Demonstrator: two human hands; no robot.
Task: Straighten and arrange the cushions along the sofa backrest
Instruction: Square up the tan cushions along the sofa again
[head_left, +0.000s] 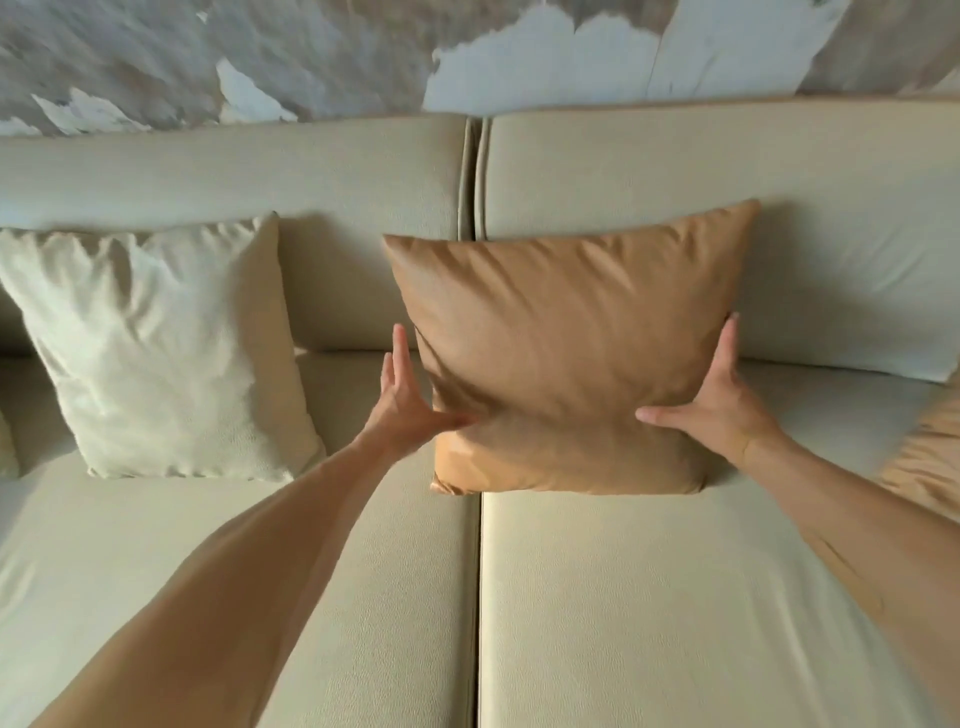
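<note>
A tan cushion (566, 332) leans upright against the cream sofa backrest (234, 176), straddling the seam between the two seat sections. My left hand (410, 400) presses its left side, thumb on the front face. My right hand (711, 400) holds its right side, fingers up along the edge and thumb on the front. To the left a cream cushion (161, 353) leans on the backrest, tilted slightly.
A second tan cushion (930, 462) shows partly at the right edge. A sliver of another cream cushion (6, 447) sits at the far left. The seat (649, 597) stretches toward me. Behind the sofa is a grey and white patterned wall (311, 57).
</note>
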